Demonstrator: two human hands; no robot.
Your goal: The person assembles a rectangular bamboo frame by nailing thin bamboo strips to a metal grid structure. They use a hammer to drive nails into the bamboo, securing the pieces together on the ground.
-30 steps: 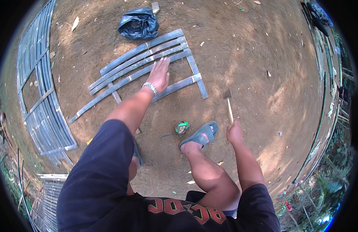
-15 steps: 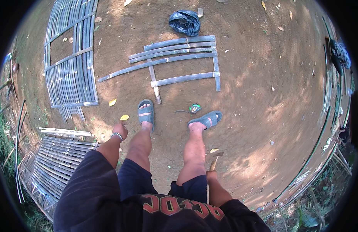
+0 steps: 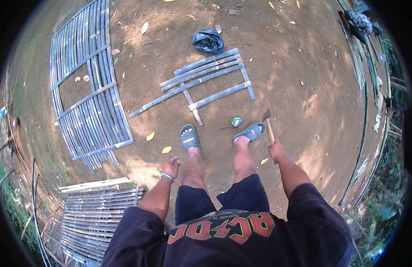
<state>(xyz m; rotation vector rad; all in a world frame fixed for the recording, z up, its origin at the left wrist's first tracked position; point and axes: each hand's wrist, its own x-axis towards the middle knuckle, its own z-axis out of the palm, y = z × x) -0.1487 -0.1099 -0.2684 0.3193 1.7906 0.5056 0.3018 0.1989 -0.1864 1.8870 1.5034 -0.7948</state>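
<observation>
In my right hand (image 3: 275,151) is a hammer (image 3: 270,127) with a pale wooden handle; its dark metal head points away from me, beside my right sandal. My left hand (image 3: 170,167), a chain bracelet at its wrist, hangs in front of my left knee with fingers curled in; whatever they may hold is hidden. A green and black tape measure (image 3: 236,121) lies on the dirt between my feet. Beyond it rests a small frame of split bamboo slats (image 3: 210,80), one slat sticking out far to the left.
A black plastic bag (image 3: 208,41) sits behind the small frame. To the left lies a large bamboo slat panel (image 3: 97,91) with a gap in it. Nearer, at lower left, is a stack of bamboo slats (image 3: 94,218). Bamboo poles (image 3: 365,129) run along the right edge.
My right hand has swung forward and outward with the hammer, from beside my knee to near the right sandal. My left hand has drawn back slightly; the view has shifted and turned.
</observation>
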